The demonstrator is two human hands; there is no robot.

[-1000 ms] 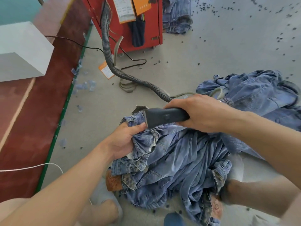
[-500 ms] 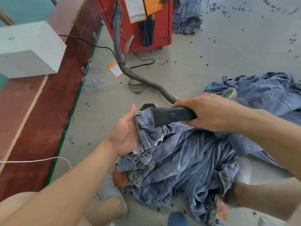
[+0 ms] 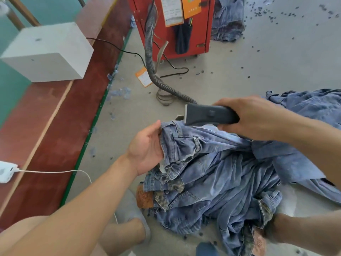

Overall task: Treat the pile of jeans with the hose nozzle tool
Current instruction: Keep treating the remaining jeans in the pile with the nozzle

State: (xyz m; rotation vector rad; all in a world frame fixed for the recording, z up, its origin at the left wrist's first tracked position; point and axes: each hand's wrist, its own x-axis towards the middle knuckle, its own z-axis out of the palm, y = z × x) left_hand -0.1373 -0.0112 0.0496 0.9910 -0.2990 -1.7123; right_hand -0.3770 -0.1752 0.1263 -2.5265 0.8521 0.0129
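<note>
Now that your left hand (image 3: pixel 147 146) has lifted the jeans (image 3: pixel 212 174) waistband up, your right hand (image 3: pixel 252 117) still grips the hose nozzle tool (image 3: pixel 208 115) just above it, ready to treat.

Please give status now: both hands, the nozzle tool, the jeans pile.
Right hand grips hose nozzle tool just above the jeans. Left hand holds waistband of top jeans, lifted off pile. Nothing blocking.

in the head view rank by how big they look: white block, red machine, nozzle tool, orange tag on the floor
1. white block and red machine: look alike, and the machine is cut off by the frame, so unranked
2. nozzle tool, part hidden by the right hand
3. orange tag
</note>
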